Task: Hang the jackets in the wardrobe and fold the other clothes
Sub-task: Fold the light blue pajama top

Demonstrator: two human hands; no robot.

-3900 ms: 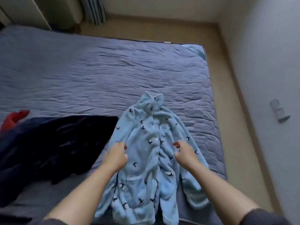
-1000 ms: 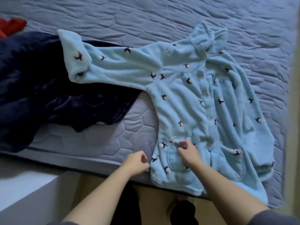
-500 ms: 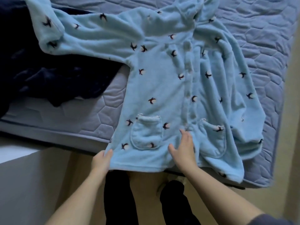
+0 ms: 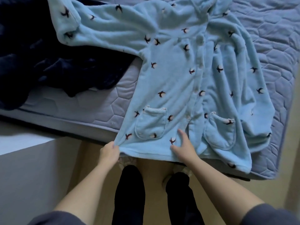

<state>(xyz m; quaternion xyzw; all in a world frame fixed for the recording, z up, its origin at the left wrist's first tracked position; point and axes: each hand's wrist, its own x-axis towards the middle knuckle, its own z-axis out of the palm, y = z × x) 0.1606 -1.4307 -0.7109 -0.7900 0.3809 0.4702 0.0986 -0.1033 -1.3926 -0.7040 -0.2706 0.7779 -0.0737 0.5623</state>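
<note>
Light-blue robe [image 4: 172, 82], dark bird print; navy blanket [image 4: 48, 59].

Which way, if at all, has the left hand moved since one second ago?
Yes. Judged against the mattress edge, the left hand has come toward the person, from beside the pocket of the robe down to the hem corner, which it now grips.

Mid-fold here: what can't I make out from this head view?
All head view:
Light blue fleece bird-print robe: collar cut off by top edge.
Dark navy garment: cut off by left edge, partly under the robe's sleeve; too dark to tell type.
Left hand: fingertips hidden behind the hem it grips.
Wardrobe: out of view.
</note>
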